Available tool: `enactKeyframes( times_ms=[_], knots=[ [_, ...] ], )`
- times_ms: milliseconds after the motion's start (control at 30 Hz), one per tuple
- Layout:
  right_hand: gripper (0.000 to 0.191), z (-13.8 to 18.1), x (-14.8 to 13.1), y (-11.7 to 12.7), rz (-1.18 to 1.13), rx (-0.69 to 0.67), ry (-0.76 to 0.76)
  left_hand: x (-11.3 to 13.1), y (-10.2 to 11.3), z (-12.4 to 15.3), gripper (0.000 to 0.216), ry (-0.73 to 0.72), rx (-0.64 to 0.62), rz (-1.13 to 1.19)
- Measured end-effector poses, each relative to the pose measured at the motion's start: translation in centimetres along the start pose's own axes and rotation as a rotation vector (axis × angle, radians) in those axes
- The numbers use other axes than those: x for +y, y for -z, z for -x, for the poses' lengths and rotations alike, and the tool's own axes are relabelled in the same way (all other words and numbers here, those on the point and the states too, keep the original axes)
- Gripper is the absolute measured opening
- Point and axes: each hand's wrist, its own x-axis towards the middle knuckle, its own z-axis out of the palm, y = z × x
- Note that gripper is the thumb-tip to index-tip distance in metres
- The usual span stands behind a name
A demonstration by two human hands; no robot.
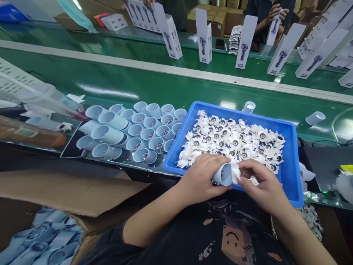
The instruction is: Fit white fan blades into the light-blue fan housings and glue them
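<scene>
My left hand (202, 176) is wrapped round a light blue plastic cylinder (222, 175), its open end turned to the right. Between the fingertips of my right hand (263, 184) is a white fan impeller (235, 173), right at the mouth of the cylinder. Whether the impeller is partly inside, I cannot tell. Both hands are over the near edge of a blue tray (291, 167), which holds a spread of white impellers (235, 142) with dark round centres. Left of the tray stand several rows of similar blue cylinders (149, 134), some lying on their sides.
A cardboard box (84, 195) of blue cylinders is at the lower left. Two loose cylinders (315, 118) stand behind the tray. White printed boxes (203, 42) line the far side of the green conveyor (109, 80), where other people's hands (277, 14) handle boxes.
</scene>
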Motion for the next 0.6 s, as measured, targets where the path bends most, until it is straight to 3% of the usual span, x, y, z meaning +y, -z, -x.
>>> enactKeyframes(
  times_ms=[167, 367, 600],
  knots=[
    [0.014, 0.0, -1.7, -0.2, 0.416, 0.044, 0.146, 0.7, -0.8, -0.4, 0.032, -0.138, 0.055, -0.109],
    [0.013, -0.2, -0.9, -0.2, 0.386, 0.082, 0.241, 1.8, -1.1, -0.5, 0.028, -0.183, 0.204, -0.194],
    [0.015, -0.3, -0.4, -0.3, 0.397, 0.064, 0.153, 2.2, -1.6, -0.9, 0.033, -0.133, 0.116, -0.174]
  ],
)
